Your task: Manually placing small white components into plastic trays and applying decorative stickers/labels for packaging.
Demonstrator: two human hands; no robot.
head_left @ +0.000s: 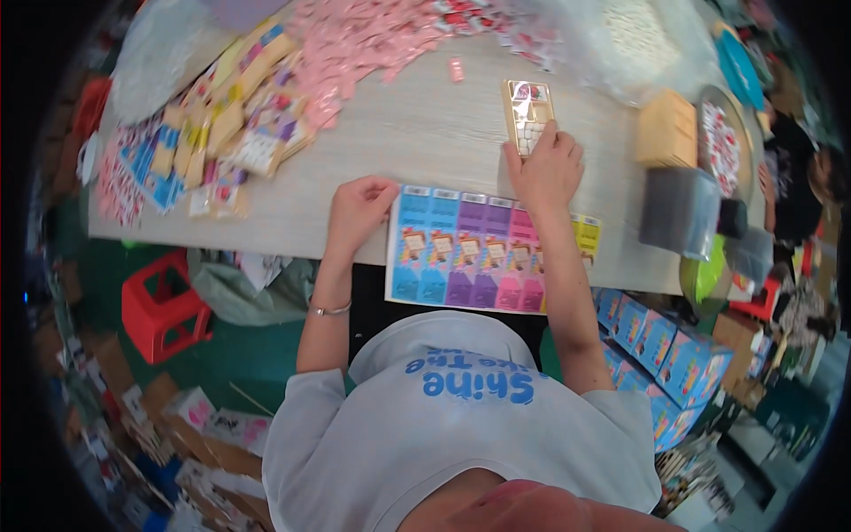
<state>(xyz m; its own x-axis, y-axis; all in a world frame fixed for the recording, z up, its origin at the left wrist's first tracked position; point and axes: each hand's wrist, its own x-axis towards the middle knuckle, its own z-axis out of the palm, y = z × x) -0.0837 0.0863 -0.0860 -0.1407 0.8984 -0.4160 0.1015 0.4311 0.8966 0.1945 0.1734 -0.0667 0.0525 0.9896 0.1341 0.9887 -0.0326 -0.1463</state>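
Note:
A sheet of colourful printed stickers [496, 253] lies at the table's near edge, in blue, purple, pink and yellow columns. At its upper left corner my left hand [362, 210] is closed, thumb and fingertips pinched together; what they hold, if anything, is too small to tell. Beyond the sheet, my right hand [547, 170] grips the near end of a small light-wood tray [511, 106], thumb on its left side and fingers over its right part. White pieces and a red-and-pink printed packet sit in the tray under shiny see-through film. My right forearm hides part of the sheet.
Packed wooden trays [226, 133] are heaped on the left, pink packets [355, 44] at the back. A bag of white pieces [638, 40], stacked wooden trays [667, 129] and a grey bin [680, 208] stand right. A red stool [164, 306] is lower left, blue boxes [660, 355] lower right.

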